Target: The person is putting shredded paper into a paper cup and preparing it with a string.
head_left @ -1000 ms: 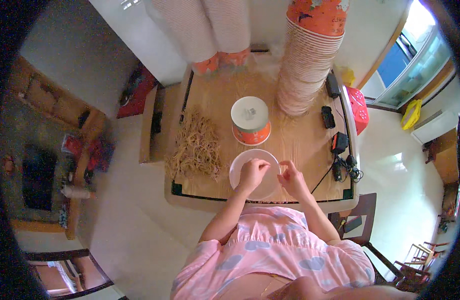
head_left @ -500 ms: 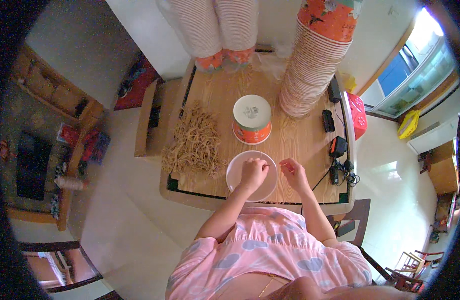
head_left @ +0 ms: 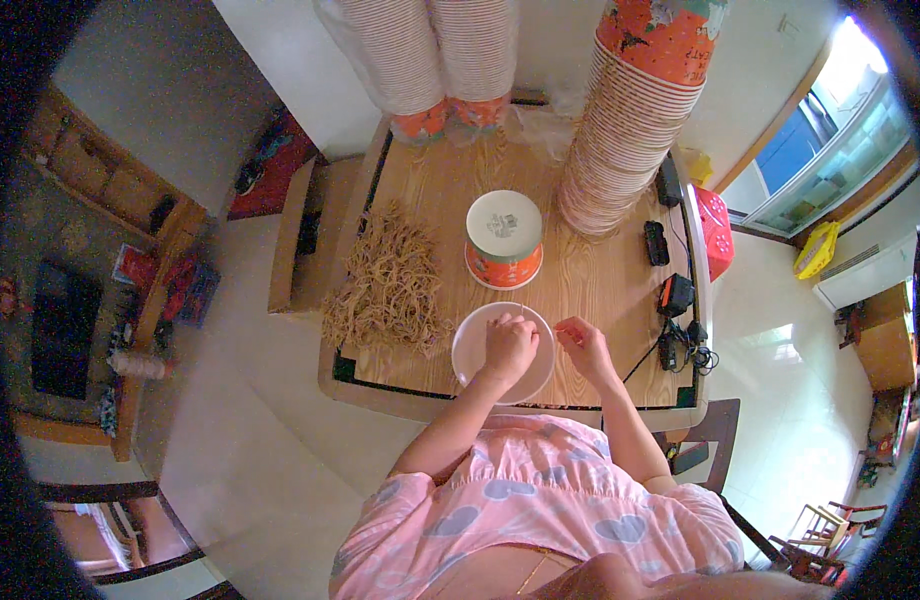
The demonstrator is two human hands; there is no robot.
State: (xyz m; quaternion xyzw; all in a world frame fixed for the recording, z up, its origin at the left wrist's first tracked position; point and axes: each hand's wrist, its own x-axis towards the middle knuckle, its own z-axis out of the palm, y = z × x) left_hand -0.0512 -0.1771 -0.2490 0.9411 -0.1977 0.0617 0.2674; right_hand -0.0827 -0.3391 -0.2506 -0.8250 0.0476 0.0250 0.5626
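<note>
A white bowl (head_left: 469, 372), really open and shallow-looking, sits near the table's front edge. My left hand (head_left: 511, 349) is over it with curled fingers; a thin pale strand sticks up beside its fingertips, but what they hold is too small to name. At the bowl's right rim, my right hand (head_left: 585, 350) has its thumb and fingertips pinched together, and anything between them is hidden. Behind the bowl stands an upturned orange-and-white paper tub (head_left: 505, 240). Left of both lies a tangled heap of tan strands (head_left: 392, 285).
A tall, leaning stack of nested paper tubs (head_left: 630, 130) rises at the back right. Two plastic-wrapped stacks (head_left: 415, 60) stand at the back. Black chargers and cables (head_left: 675, 300) lie along the right edge of the wooden table (head_left: 590, 280). A cardboard box (head_left: 320, 240) adjoins its left side.
Both hands have shifted only slightly and stay at the bowl. The fingers of my left hand have changed their curl a little. The tub and heap stay put.
</note>
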